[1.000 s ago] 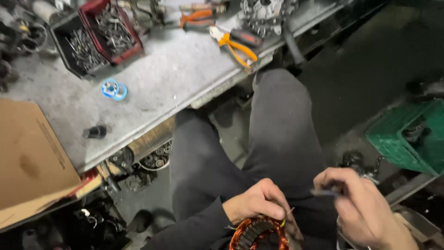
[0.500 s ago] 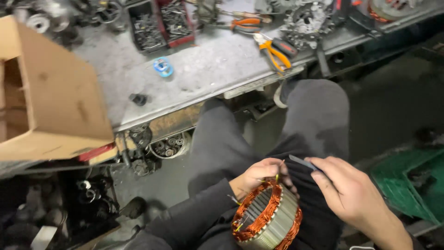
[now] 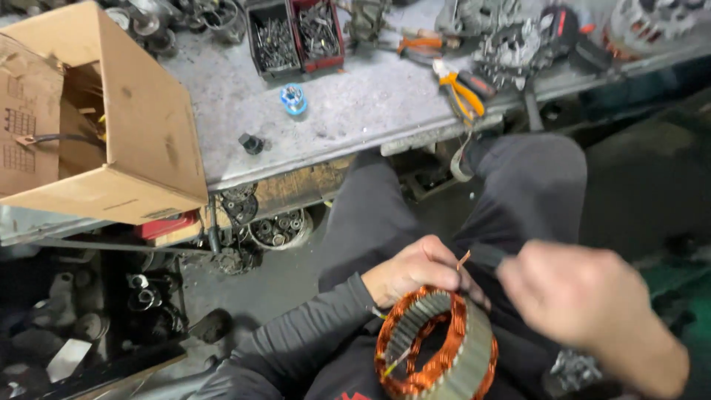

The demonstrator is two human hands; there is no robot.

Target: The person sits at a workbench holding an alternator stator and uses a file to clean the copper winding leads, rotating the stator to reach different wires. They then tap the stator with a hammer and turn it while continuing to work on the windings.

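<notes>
A ring-shaped motor stator with copper windings rests on my lap at the bottom middle. My left hand grips its upper rim, and a copper wire end sticks up beside the fingers. My right hand, blurred by motion, is closed around a dark slim tool whose tip reaches toward that wire end. My legs in dark trousers fill the middle of the view.
A grey workbench runs along the top with an open cardboard box at left, black and red bins of screws, a blue tape roll, orange-handled pliers and motor parts. Metal parts clutter the floor under the bench at left.
The view has shifted so the bench and box sit further right. My right hand has moved closer to the stator's top with the tool; my left hand still holds the stator.
</notes>
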